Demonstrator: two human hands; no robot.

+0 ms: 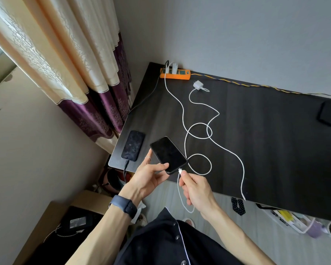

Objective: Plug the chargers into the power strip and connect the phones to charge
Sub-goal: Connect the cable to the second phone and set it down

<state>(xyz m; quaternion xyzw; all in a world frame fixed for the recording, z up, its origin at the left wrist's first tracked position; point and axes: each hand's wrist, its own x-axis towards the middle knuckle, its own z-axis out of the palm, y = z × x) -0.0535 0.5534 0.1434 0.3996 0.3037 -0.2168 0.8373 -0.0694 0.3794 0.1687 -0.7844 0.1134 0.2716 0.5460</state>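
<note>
The dark desk (pixel 256 140) filled the view from the centre out to three o'clock. At its far edge, toward twelve o'clock, lay the orange power strip (pixel 175 74), the one thing here that held others: two plugs sat in its left sockets, a white charger (pixel 174 67) and one with a black cord; the remaining sockets looked free. A third charger (pixel 198 85) lay loose on the desk just at the strip's five o'clock, its prongs in nothing.

The step in hand, by my reading, was connecting the second phone. The left hand (pixel 149 175) gripped that phone (pixel 168 154) near the desk's front edge, fingers closed round its lower end. The right hand (pixel 196 188) pinched the white cable's connector (pixel 180 171), its tip touching the phone's bottom port; whether it was seated I could not tell. The next move called for a straight, aligned push.

Another phone (pixel 133 145) lay at nine o'clock, black cord already in.
</note>
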